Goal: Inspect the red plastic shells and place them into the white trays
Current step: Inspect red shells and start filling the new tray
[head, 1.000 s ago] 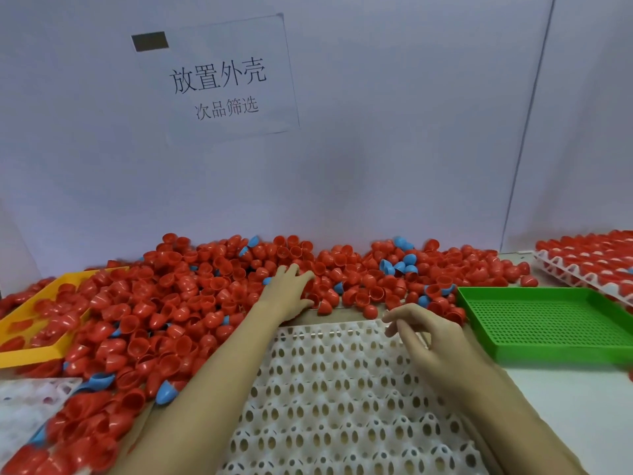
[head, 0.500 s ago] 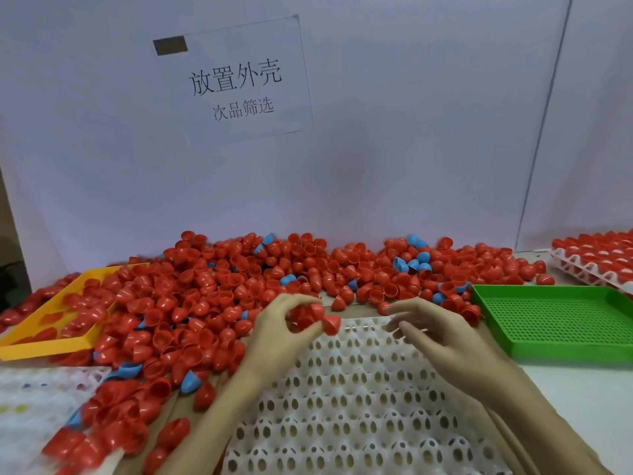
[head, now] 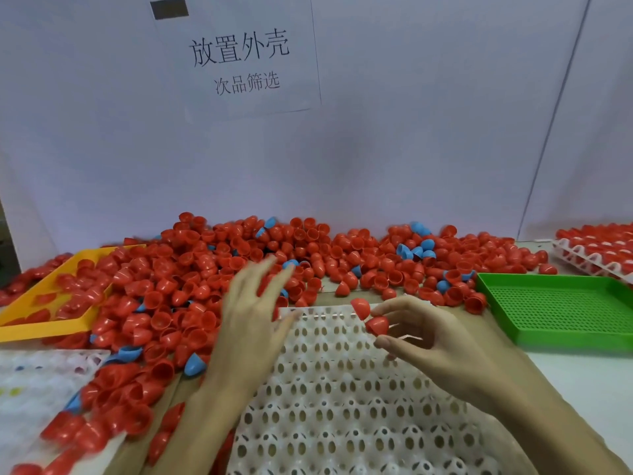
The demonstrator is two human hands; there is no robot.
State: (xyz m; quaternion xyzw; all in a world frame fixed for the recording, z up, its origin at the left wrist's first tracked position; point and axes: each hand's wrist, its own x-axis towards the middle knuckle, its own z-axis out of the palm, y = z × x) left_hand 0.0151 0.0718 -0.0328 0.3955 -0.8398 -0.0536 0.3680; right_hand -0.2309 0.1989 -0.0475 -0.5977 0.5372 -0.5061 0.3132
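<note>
Step in hand, as judged: shells have been picked from the pile and are being brought over the tray for seating; none is seen seated yet in the white tray [head: 342,406], whose visible cells stand open.

Two red shells are noted at the tray's far edge, about 1 o'clock from its middle. One shell [head: 377,325] is pinched at the fingertips of the right hand [head: 442,344], dome outward. The second shell [head: 360,308] lies just beyond it at 11 o'clock, touching or nearly so; whether it is also held or merely rests on the tray rim cannot be told.

Right hand pose: forearm enters from 5 o'clock, palm turned toward the left, thumb [head: 387,342] below the pinched shell, fingers curved above it.

Left hand [head: 253,313]: forearm enters from 6 o'clock, hand raised over the near edge of the shell pile [head: 212,286], fingers spread and extended toward 12 o'clock. It is motion-blurred; nothing is seen held in it.

Next move, as judged: the pinched shell is to be checked, then lowered into a far-row cell. A light release is called for, since the shell is smooth and may tip out of a shallow cell. Blue shells [head: 416,250] are mixed into the pile and should be left out.

Also logged: green tray [head: 561,337] at 3 o'clock, yellow tray [head: 51,327] at 9 o'clock, a filled tray [head: 582,258] at 2 o'clock.
</note>
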